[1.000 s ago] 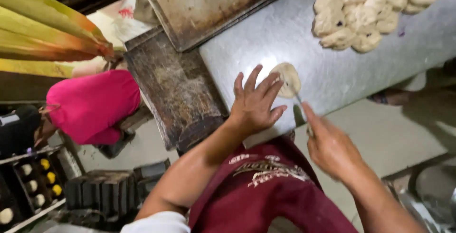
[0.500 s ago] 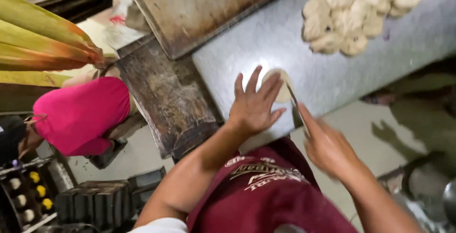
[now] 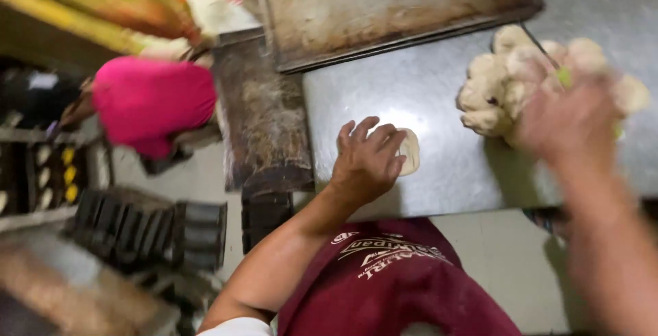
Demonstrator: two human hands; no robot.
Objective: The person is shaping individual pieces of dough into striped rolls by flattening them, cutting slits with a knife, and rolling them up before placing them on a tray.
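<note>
One flattened dough disc [image 3: 410, 151] is pressed under the spread left hand [image 3: 367, 161] near the metal bench's [image 3: 411, 89] front edge, while the blurred right hand [image 3: 569, 116], grip unreadable, is held over the dough pile [image 3: 490, 96] at the right.

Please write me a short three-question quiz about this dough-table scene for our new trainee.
1. True or false: the left hand lies flat on the flattened dough disc.
2. Where is the pile of dough balls? A) on the floor B) on the metal table, near the blurred right hand C) on the baking tray
3. What colour is the apron?

Key: 1 true; 2 B; 3 dark red (maroon).
</note>
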